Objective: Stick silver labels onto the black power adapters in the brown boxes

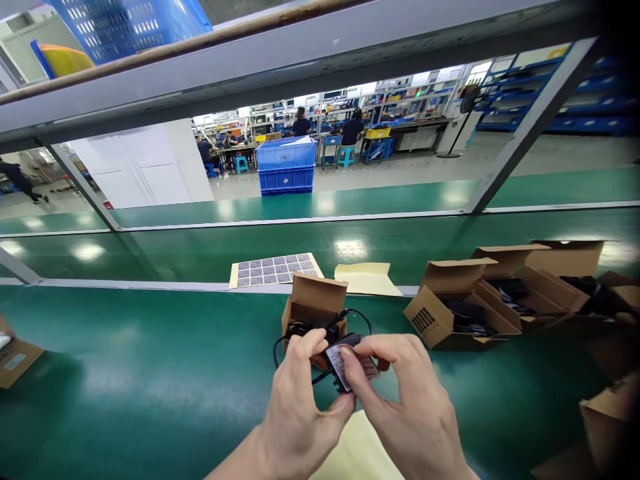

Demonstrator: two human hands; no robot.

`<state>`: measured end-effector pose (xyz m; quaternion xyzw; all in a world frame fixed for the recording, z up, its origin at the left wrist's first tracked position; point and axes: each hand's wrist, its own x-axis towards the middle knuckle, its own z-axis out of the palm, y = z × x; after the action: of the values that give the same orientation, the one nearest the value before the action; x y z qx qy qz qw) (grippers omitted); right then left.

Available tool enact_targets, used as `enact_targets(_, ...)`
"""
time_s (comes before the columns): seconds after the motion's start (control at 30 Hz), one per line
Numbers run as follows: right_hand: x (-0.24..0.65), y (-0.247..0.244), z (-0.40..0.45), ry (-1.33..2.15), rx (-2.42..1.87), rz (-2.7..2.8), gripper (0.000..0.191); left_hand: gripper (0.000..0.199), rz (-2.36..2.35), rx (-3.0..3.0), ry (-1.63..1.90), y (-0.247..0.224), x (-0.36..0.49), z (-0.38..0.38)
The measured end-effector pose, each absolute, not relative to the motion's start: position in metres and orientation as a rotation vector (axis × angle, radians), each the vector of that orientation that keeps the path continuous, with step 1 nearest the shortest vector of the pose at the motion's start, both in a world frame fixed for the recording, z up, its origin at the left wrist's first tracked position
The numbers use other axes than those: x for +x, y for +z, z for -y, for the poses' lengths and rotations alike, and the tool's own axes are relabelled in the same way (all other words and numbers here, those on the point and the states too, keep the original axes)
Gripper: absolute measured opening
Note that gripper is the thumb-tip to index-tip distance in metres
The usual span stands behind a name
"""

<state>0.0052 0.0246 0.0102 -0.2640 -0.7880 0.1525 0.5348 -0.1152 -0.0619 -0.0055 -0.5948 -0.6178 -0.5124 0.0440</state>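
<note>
Between my hands is a black power adapter [336,365] with a printed label on its face. My left hand [305,393] grips its edges between thumb and fingers. My right hand [400,387] is closed on the adapter's right side, its thumb pressed on the label. A black cable [360,315] loops around the adapter. Right behind my hands stands an open cardboard box [319,293] with black cable inside. A sheet of labels [280,269] lies beyond the box, beside a yellowish paper [367,277]. Another pale yellow sheet [364,450] lies partly under my hands.
Several open cardboard boxes [435,317] with black items stand at the right. Another box [19,363] is at the left edge. A metal shelf beam [300,50] crosses overhead, holding a blue basket [135,27]. People sit at far benches behind stacked blue crates [286,167].
</note>
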Motion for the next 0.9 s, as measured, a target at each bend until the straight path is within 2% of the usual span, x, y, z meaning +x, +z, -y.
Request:
enact_targets(0.1,0.005,0.007,-0.032,0.497,-0.763,1.872,0.042,0.059,1.825,-1.82,-1.522,-0.009,-0.119,0.06)
enact_targets(0.13,0.005,0.007,-0.034,0.6,-0.786,1.885,0.041,0.058,1.793,-1.832,-1.502,-0.011,-0.121,0.059)
enact_targets(0.23,0.001,0.006,-0.038,0.938,-0.753,1.837,0.023,0.055,1.692,-1.88,-1.45,-0.016,-0.125,0.054)
enact_targets(0.3,-0.001,0.004,-0.04,1.061,-0.741,1.741,0.027,0.053,1.666,-1.917,-1.447,-0.019,-0.126,0.051)
enact_targets(0.53,-0.004,-0.01,-0.039,1.088,-0.701,1.733,0.027,0.055,1.86,-1.926,-1.524,-0.017,-0.13,0.04)
enact_targets(0.67,-0.006,-0.009,-0.04,1.156,-0.727,1.832,0.052,0.048,1.926,-2.001,-1.496,-0.006,-0.135,0.027)
enact_targets(0.73,-0.004,-0.012,-0.045,1.264,-0.753,1.803,0.058,0.041,2.026,-2.13,-1.324,-0.001,-0.142,0.017)
enact_targets(0.8,0.005,-0.018,-0.053,1.304,-0.804,1.737,0.053,0.029,2.143,-2.263,-0.969,0.003,-0.154,0.007)
enact_targets(0.9,0.037,-0.033,-0.074,1.011,-0.948,1.8,0.046,0.019,2.191,-2.317,-0.473,0.001,-0.188,-0.001)
